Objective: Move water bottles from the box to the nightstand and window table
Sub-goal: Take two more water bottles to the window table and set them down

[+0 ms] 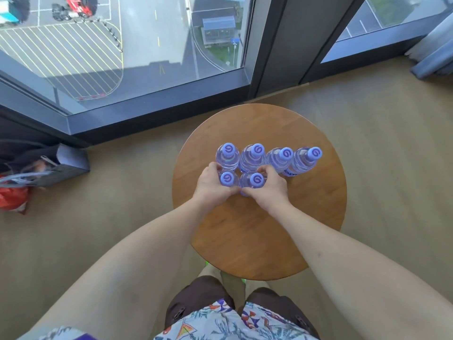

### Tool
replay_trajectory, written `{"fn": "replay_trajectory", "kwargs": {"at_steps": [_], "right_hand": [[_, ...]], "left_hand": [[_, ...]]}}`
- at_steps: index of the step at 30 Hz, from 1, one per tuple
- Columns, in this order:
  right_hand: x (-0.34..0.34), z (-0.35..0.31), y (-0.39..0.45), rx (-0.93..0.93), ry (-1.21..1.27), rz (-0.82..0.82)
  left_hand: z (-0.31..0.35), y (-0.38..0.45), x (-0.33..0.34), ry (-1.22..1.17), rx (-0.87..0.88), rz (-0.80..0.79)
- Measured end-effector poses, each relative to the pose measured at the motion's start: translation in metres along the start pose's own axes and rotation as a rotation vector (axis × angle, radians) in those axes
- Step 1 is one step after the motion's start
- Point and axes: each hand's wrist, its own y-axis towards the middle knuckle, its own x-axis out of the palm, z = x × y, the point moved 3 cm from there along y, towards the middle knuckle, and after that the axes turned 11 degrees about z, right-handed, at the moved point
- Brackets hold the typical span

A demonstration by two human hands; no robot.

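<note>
A person stands over a round wooden desk set beside a floor-to-ceiling window, both bare arms reaching down to a cluster of six clear water bottles with purple caps. Four bottles stand upright in a back row across the middle of the desk: the far-left bottle, the second bottle, the third bottle and the far-right bottle, shoulder to shoulder and apparently touching. Just in front of the first two stand the front-left bottle and the front-right bottle, side by side.

The left hand wraps the front-left bottle, its fingers curled round the far side of the body and its thumb near the base. The right hand grips the front-right bottle the same way, fingers bent over its far shoulder. The two thumbs meet, or nearly meet, low between the bottles; whether the bottles' bases rest on the desk is hard to judge from above.

On the tan floor to the left, against the window frame, lie a dark bag and a red plastic bag. A blue-grey curtain hangs at the upper right. The person's patterned shirt and dark shorts fill the bottom edge.
</note>
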Motion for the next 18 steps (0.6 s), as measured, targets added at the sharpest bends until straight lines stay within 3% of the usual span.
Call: {"fn": "replay_trajectory", "kwargs": {"at_steps": [6,14,18], "right_hand": [[-0.011,-0.01,-0.008,-0.04,-0.082,-0.057],[-0.052,-0.045,-0.018,-0.269,-0.258,-0.142],[-0.056,-0.041,-0.018,-0.32,-0.378,-0.238]], "left_hand": [[0.013,-0.006,-0.011,0.062,0.022,-0.059],[0.051,-0.034,-0.048,0.209,0.09,0.123],[0.053,-0.051,-0.039,0.312,0.101,0.1]]}}
